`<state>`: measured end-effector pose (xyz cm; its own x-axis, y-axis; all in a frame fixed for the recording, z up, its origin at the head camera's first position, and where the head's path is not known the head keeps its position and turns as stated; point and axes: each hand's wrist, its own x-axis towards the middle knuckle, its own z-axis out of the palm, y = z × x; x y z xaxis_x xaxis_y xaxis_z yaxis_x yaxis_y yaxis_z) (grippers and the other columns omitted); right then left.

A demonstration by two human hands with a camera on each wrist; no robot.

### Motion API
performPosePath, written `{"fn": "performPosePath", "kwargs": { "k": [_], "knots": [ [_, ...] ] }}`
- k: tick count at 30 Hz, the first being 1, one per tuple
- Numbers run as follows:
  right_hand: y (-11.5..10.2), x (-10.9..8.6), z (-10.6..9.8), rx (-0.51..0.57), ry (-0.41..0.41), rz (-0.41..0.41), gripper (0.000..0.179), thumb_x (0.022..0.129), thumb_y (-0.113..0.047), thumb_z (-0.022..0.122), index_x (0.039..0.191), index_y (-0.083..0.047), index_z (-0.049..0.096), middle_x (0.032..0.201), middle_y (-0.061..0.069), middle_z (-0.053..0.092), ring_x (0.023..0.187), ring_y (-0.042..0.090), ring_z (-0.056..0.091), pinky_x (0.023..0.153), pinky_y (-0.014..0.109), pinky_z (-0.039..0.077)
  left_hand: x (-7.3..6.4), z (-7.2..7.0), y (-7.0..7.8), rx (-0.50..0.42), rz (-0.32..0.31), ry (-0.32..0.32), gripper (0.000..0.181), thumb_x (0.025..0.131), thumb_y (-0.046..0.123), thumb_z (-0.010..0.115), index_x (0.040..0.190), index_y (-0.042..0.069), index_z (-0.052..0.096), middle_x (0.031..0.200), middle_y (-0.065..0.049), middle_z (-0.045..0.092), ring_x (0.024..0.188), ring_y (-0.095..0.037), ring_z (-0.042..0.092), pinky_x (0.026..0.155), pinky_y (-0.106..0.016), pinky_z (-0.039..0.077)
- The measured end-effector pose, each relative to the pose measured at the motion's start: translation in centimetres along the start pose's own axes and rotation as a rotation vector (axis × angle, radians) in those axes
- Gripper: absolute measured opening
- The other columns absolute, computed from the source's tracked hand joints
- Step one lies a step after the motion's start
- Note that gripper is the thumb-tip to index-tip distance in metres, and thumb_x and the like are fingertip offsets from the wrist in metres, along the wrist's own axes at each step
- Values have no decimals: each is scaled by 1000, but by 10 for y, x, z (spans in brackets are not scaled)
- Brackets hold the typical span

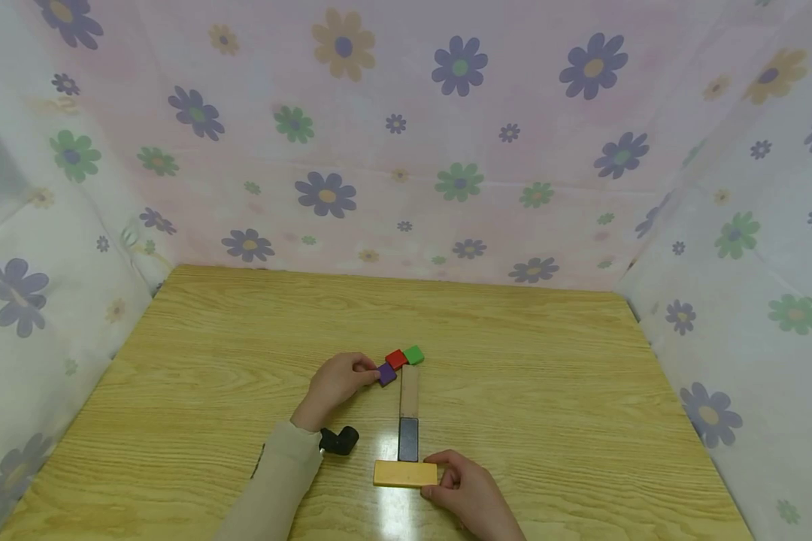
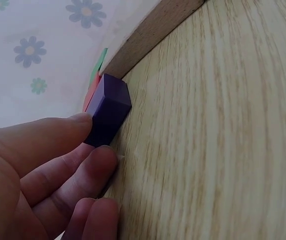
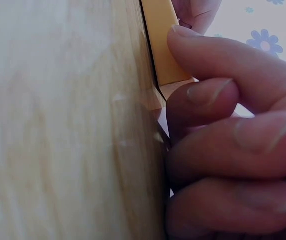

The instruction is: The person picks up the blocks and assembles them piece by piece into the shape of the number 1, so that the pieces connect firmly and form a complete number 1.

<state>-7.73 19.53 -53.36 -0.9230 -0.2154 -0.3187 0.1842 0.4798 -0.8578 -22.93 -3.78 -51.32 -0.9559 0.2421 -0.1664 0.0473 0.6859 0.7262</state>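
With thumb and fingers my left hand pinches a small purple block, also seen as a purple block in the left wrist view. A red block and a green block continue the slanting row up to the right. Below them runs a bare wooden block, then a black block end to end. Crosswise at the bottom lies a long yellow block, whose right end my right hand grips between thumb and forefinger. The yellow block fills the top of the right wrist view.
The blocks lie on a wood-grain table. A black camera mount sits at the left wrist, beside the cream sleeve. Flowered cloth hangs along the table's back and both sides.
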Motion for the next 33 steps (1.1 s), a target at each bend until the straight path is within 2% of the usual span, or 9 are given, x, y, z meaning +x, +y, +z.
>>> {"fn": "performPosePath", "kwargs": {
  "k": [13,33],
  "knots": [
    [0,0,0,-4,-5,-5,42,73,-38,70,108,-16,60,61,-2,55,36,7,36,33,23,30,1,2,-2,15,3,8,16,80,33,65,90,20,67,75,8,57,66,-12,49,59,-29,38],
    [-2,-1,-1,37,-20,11,44,74,-38,70,110,-15,59,63,0,55,36,8,36,34,24,31,-1,0,0,-2,18,-5,14,82,32,64,90,20,66,79,7,58,68,-12,49,61,-30,39]
  ]
}}
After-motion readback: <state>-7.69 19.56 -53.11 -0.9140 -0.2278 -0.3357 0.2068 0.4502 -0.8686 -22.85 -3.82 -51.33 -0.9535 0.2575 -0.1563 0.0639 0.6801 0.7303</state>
